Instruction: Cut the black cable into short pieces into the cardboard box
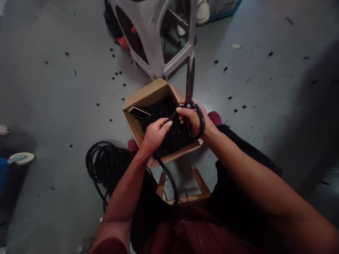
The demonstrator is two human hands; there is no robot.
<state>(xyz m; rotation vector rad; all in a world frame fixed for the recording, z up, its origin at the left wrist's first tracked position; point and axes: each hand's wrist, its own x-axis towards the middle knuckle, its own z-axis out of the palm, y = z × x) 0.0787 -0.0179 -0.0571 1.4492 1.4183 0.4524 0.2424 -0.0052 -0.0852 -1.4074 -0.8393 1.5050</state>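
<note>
Your left hand [155, 135] grips black cable [166, 176] at center frame | your right hand [194, 120] holds big scissors [190, 84], blades up | cardboard box [144, 95] beneath, seemingly placed to catch black bits [161, 118] | coil [102, 158] lower left

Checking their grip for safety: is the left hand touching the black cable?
Touching: the head view shows the left hand closed around the black cable, which runs out from under the palm.
</note>
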